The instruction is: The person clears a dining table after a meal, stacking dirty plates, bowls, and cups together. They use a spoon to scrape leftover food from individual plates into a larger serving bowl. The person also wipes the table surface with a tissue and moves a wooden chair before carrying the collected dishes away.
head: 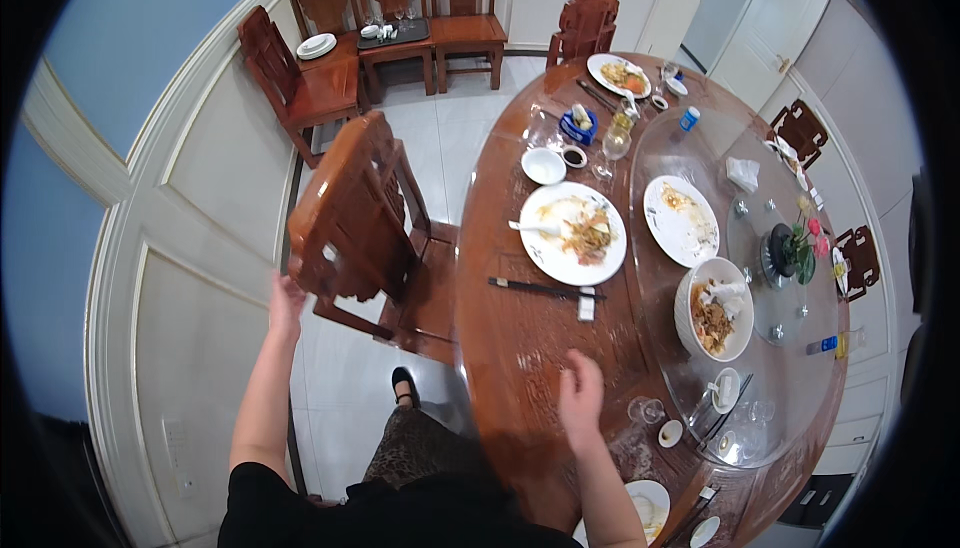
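My left hand [285, 308] is at the lower corner of the carved wooden chair's back [345, 210]; part of the fingers is hidden, so whether they grip it is unclear. Over the round wooden table [517, 368], my right hand [581, 398] holds nothing, its fingers slightly curled and apart. Beyond that hand, black chopsticks [532, 288] lie across a white chopstick rest [586, 306]. A white plate [559, 259] with food scraps and a white spoon [534, 228] is farther along. Near my right wrist stands a clear glass [645, 411] beside a small sauce dish [670, 434].
The glass turntable [675, 390] bears a bowl of scraps [679, 315], a soiled plate [660, 225] and a flower arrangement [806, 267]. A wine glass [616, 143] stands at the table's far side. Chairs along the wall hold stacked plates [316, 45] and a black tray [416, 34].
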### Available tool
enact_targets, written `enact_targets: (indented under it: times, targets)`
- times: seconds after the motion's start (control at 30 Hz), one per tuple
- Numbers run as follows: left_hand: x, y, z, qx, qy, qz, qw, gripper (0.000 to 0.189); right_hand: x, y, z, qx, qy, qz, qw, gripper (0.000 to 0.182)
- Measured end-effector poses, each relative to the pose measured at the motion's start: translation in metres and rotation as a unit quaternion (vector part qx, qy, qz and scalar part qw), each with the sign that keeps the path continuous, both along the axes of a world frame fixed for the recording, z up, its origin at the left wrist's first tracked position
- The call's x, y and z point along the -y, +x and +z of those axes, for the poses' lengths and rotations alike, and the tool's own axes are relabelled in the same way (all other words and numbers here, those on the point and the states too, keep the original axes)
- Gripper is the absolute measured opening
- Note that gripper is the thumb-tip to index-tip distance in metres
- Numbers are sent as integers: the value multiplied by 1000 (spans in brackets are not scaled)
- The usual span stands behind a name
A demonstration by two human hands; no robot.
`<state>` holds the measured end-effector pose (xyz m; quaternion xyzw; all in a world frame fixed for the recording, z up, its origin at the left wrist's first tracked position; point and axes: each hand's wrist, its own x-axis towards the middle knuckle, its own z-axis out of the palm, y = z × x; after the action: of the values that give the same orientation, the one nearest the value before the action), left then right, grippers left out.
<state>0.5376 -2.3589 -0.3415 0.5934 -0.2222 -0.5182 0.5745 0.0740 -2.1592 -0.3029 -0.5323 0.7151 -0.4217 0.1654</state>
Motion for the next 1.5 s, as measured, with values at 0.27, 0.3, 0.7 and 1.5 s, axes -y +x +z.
enact_targets:
  times: [0.27,0.3,0.7,1.5]
  targets:
    - [25,-3,-53,23,121,-380,917,50,86,207,-5,189,125,186,956,28]
    - [22,-9,-53,12,130,-394,910,49,95,227,0,248,143,203,936,32]
    - [-1,-36,-18,-87,85,-320,940,33,190,309,55,522,287,122,794,52]
    - [-61,261,33,-166,205,167,950,41,185,254,4,485,390,35,782,33]
